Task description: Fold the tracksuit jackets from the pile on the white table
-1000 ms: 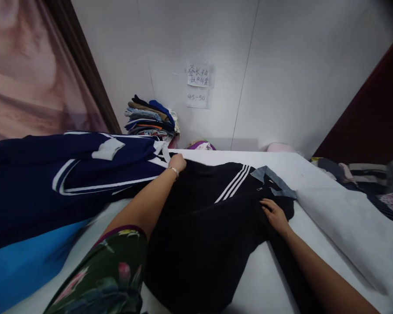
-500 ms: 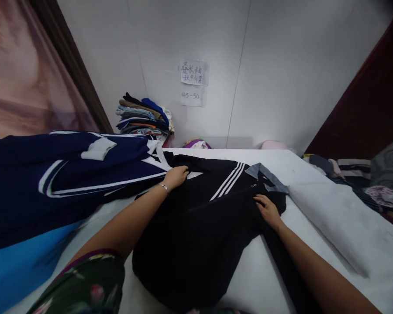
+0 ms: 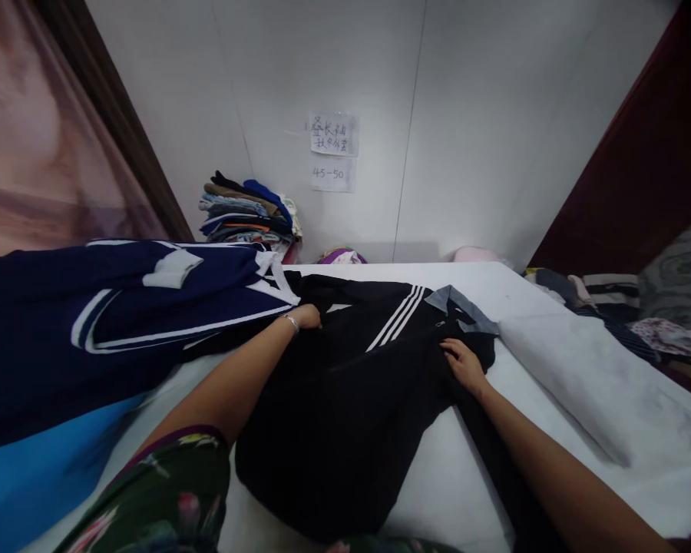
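Note:
A black long-sleeved shirt (image 3: 334,415) with three white stripes and a grey collar (image 3: 477,321) lies spread out in front of me. My left hand (image 3: 307,316) is closed on the shirt's left side, its fingertips turned down into the dark cloth. On the upper chest, below the collar, my right hand (image 3: 464,365) rests with its fingers stretched out over the fabric. One black sleeve runs down beneath my right forearm. A navy garment with white trim (image 3: 143,307) lies to the left, its edge close to my left hand.
The white-covered table (image 3: 426,476) holds a folded white cloth (image 3: 564,384) at the right. Behind stands a pile of folded clothes (image 3: 245,211) by the wall. More clothes (image 3: 610,296) lie at the far right, and a blue surface (image 3: 46,476) shows at lower left.
My left hand has drawn slightly down and its fingers have curled into the shirt. The right hand stays at the same spot on the cloth. The view has shifted a little.

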Tool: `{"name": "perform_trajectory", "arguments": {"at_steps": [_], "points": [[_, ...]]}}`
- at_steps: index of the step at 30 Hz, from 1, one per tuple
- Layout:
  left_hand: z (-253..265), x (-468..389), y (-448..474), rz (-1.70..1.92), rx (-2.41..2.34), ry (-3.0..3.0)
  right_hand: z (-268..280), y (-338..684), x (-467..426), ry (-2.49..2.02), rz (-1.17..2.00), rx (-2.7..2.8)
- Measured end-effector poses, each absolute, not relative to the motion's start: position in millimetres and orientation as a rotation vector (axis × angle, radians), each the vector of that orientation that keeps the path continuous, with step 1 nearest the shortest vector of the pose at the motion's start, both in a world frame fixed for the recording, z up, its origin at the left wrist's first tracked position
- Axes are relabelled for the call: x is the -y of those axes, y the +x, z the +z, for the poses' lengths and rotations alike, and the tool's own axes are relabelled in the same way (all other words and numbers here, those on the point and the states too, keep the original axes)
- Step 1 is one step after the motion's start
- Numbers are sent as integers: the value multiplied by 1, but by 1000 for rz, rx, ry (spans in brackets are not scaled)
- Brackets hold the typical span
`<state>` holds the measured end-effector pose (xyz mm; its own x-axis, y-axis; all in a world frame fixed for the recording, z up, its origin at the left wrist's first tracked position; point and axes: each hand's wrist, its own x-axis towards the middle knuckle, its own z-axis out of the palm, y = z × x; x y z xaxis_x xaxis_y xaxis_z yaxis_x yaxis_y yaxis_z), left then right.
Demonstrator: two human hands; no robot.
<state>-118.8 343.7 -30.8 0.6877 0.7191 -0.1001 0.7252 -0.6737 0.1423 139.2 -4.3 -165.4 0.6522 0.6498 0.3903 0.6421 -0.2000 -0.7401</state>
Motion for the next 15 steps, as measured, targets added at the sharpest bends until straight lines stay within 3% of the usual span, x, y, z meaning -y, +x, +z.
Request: {"name": "perform_trajectory", "arguments": {"at_steps": [6, 15], "points": [[9, -373, -118, 72, -1446, 2779, -165, 140, 5, -1907, 28, 1029], [-15, -327, -133, 369, -1237, 3016, -165, 140, 5, -1908, 17, 1058]]}}
